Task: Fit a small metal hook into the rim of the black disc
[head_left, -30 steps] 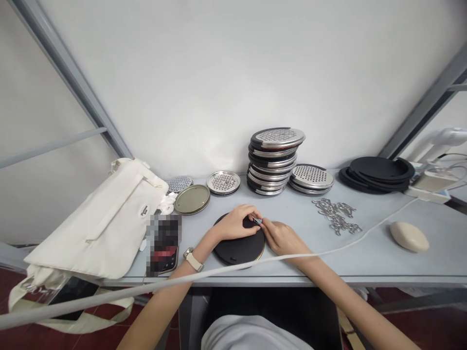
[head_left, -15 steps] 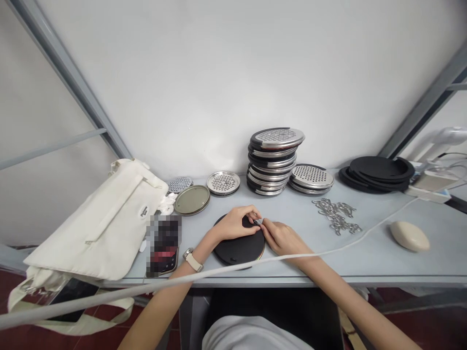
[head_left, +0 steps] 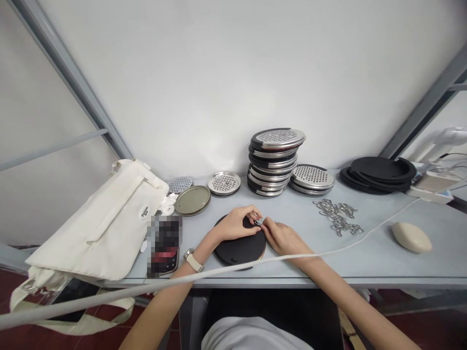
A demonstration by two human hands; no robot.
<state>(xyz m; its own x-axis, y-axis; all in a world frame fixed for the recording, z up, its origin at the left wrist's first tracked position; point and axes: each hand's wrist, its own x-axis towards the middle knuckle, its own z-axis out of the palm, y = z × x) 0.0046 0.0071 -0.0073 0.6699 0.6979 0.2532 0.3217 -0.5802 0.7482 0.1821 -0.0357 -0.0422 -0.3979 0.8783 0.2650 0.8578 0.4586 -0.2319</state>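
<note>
A round black disc (head_left: 242,250) lies on the table in front of me, a thin coloured edge showing at its right rim. My left hand (head_left: 239,223) rests over its upper part, fingers closed in a pinch. At the disc's upper right edge, both hands' fingertips meet on a small shiny metal clip (head_left: 258,223), partly hidden by the fingers. My right hand (head_left: 280,236) pinches the clip from the right, its fingers curled. Several loose wire-like metal clips (head_left: 339,216) lie in a heap farther right.
Behind the disc stands a tall stack of perforated metal-and-black discs (head_left: 273,165), a lower stack (head_left: 313,179) beside it. Black rings (head_left: 379,175), a cream oval object (head_left: 412,237), olive lids (head_left: 192,200), a phone (head_left: 164,248) and a white bag (head_left: 98,223) surround it. A white cable (head_left: 219,273) crosses in front.
Both hands stay at the disc's upper right edge. The right fingertips have shifted slightly, and a little more of the metal clip shows between the hands. The view has moved very slightly.
</note>
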